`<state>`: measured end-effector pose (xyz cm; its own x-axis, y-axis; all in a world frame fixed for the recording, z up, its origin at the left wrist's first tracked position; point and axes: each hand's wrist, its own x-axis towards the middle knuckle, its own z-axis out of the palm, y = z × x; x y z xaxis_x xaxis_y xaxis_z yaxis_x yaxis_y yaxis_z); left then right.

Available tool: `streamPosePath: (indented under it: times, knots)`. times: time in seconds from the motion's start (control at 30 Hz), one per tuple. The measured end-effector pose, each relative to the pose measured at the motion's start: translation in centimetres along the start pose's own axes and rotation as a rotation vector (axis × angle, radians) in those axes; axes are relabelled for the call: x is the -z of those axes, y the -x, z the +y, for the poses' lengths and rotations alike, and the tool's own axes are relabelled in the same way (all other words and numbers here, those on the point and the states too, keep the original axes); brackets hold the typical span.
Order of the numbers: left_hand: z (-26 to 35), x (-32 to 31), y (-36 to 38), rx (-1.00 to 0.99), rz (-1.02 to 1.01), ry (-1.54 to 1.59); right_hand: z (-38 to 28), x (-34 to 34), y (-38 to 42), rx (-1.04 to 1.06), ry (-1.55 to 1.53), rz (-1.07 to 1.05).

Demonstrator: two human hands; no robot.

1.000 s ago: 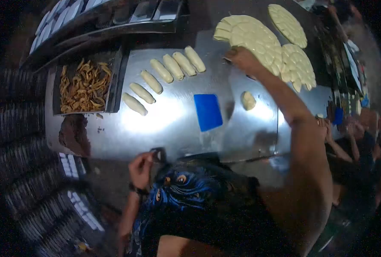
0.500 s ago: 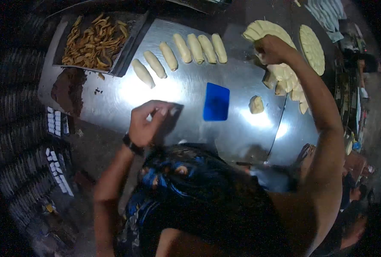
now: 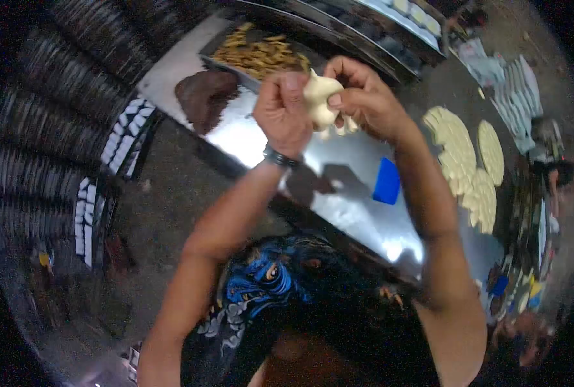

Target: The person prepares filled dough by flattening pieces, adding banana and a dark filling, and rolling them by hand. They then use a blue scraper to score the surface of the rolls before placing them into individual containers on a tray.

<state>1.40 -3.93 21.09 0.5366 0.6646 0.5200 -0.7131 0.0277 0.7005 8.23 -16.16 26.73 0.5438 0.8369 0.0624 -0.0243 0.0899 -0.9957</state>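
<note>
Both hands are raised over the metal table, stretching a pale piece of dough [image 3: 322, 102] between them. My left hand [image 3: 283, 109], with a dark band at the wrist, pinches its left side. On the other side, my right hand [image 3: 366, 102] grips the dough between thumb and fingers. Partly hidden behind the hands are several rolled dough pieces [image 3: 340, 130]. A blue flat scraper [image 3: 386, 182] lies on the table close to my right forearm. Right of that arm are scored dough slabs [image 3: 454, 145], and a narrower scored slab [image 3: 491, 151] lies beyond them.
A tray of brown-yellow strips [image 3: 254, 53] stands at the table's far left, beside a dark brown mass [image 3: 204, 97]. Racks with trays of white pieces [image 3: 127, 137] stand to the left. Plastic bags [image 3: 514, 97] lie at the upper right. Another person [image 3: 561, 180] is at the right edge.
My right hand has left the scored dough and come to the middle. My left hand has risen to meet it, and both now hold a dough piece. The view has turned.
</note>
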Motion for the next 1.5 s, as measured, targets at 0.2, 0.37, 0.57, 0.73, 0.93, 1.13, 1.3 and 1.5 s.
streamPosePath:
  times: [0.2, 0.37, 0.57, 0.73, 0.93, 1.13, 1.3, 1.5]
  knots:
    - [3.4, 7.3, -1.5, 0.045, 0.201, -0.231, 6.6, -13.4, -4.0, 0.517, 0.160, 0.604]
    - [6.8, 14.0, 0.5, 0.274, 0.138, -0.415, 12.0, -18.5, -3.3, 0.422, 0.445, 0.772]
    - [4.6, 22.7, 4.1, 0.974, 0.001, -0.434, 11.6, -15.2, 1.6, -0.320, 0.370, -0.017]
    - [1.6, 20.4, 4.6, 1.277, -0.251, 0.307, 0.0, -13.9, 1.9, 0.266, 0.499, 0.405]
    - [-2.6, 15.8, 4.9, 1.154, 0.035, -0.083, 10.1, -4.0, 6.5, 0.841, 1.037, 0.825]
    - [-9.9, 13.0, 9.6, 0.225, -0.815, -1.173, 20.4, -7.5, 8.7, -0.231, 1.143, 0.255]
    - [-13.6, 14.3, 11.1, 0.373, -1.118, -1.171, 19.2, -3.2, -7.2, 0.356, 0.968, 0.044]
    - [-8.9, 13.0, 8.0, 0.270, -1.309, -1.376, 26.0, -8.9, -21.0, 0.702, 1.310, -0.241]
